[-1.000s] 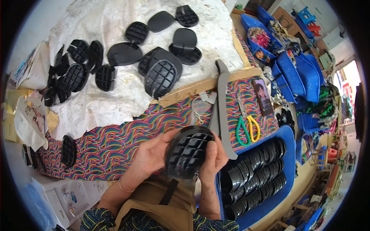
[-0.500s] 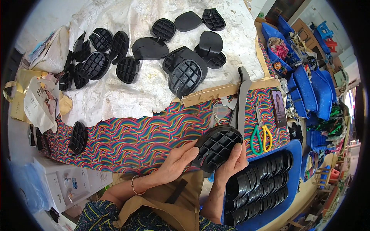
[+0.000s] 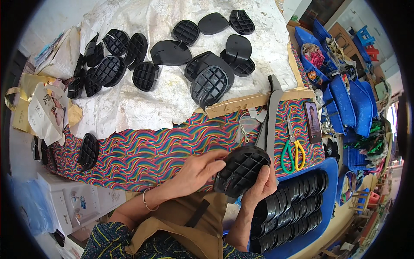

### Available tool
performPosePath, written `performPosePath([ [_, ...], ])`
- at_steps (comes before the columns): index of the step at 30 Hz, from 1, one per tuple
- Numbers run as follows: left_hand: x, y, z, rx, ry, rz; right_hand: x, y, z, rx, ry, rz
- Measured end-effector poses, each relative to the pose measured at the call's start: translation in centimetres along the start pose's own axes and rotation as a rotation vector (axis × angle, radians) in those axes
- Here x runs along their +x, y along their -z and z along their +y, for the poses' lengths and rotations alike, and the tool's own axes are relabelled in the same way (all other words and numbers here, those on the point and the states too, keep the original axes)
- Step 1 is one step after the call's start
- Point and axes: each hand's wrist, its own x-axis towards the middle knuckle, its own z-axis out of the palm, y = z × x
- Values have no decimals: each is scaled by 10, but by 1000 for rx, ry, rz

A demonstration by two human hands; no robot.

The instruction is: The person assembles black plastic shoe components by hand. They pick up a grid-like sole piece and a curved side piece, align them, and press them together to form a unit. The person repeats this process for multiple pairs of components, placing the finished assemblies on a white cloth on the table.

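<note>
I judge inspection underway: both my left hand (image 3: 196,172) and right hand (image 3: 261,187) grip the heel piece (image 3: 241,170) beside the scissors (image 3: 293,151); setting it down needs a steady hold.

Scissors (image 3: 293,152) (green and yellow handles) on striped cloth (image 3: 142,151)
</note>
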Motion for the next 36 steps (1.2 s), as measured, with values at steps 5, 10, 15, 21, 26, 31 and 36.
performPosePath([
  [5,15,-15,-19,108,-308,147,-9,-3,1,-44,57,-25],
  [10,10,-15,-28,394,-306,102,-10,-1,-6,-23,-24,-102],
  [15,10,1,-22,18,-138,-86,-15,-5,0,51,-53,-101],
  [21,9,7,-18,-285,-84,-25,-19,-4,-8,119,-233,-327],
  [26,-1,28,-16,-167,-82,-148,-14,23,-23,223,-397,-600],
  [31,0,50,2,-87,-110,-317,16,16,-31,90,-356,-810],
  [36,2,54,11,55,10,-490,37,-6,-27,16,-406,-1049],
])
